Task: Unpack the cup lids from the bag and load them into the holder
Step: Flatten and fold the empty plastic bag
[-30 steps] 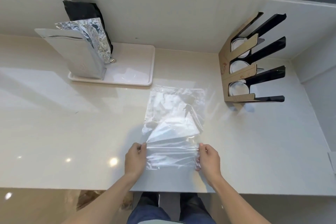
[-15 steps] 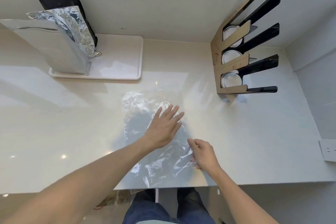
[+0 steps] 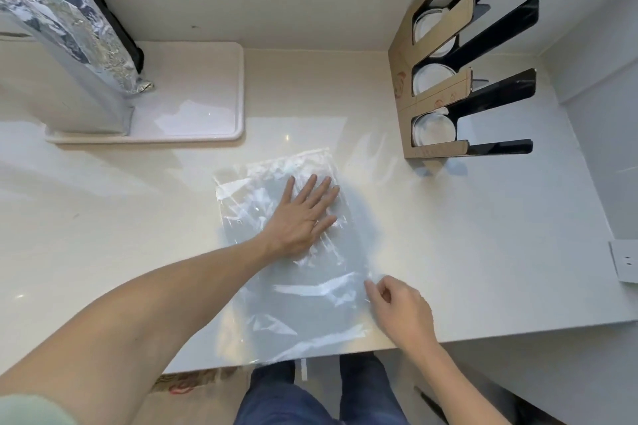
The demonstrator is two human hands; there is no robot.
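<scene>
An empty clear plastic bag (image 3: 303, 300) lies flat on the pale counter, reaching to its front edge. My left hand (image 3: 302, 217) rests palm down on the bag's upper half with the fingers spread. My right hand (image 3: 402, 312) pinches the bag's right edge near the front. The cardboard and black holder (image 3: 438, 93) stands at the back right. White cup lids (image 3: 433, 129) sit in each of its three slots.
A white tray (image 3: 207, 90) lies at the back left, carrying a silver foil pouch (image 3: 69, 55) with a black bag behind it. A wall outlet (image 3: 625, 260) is at the right. My legs show below the counter's front edge.
My left hand let go of the bag's left edge, laid flat on it and slid farther up. The right hand keeps its pinch on the right edge. The view has tilted down and closer.
</scene>
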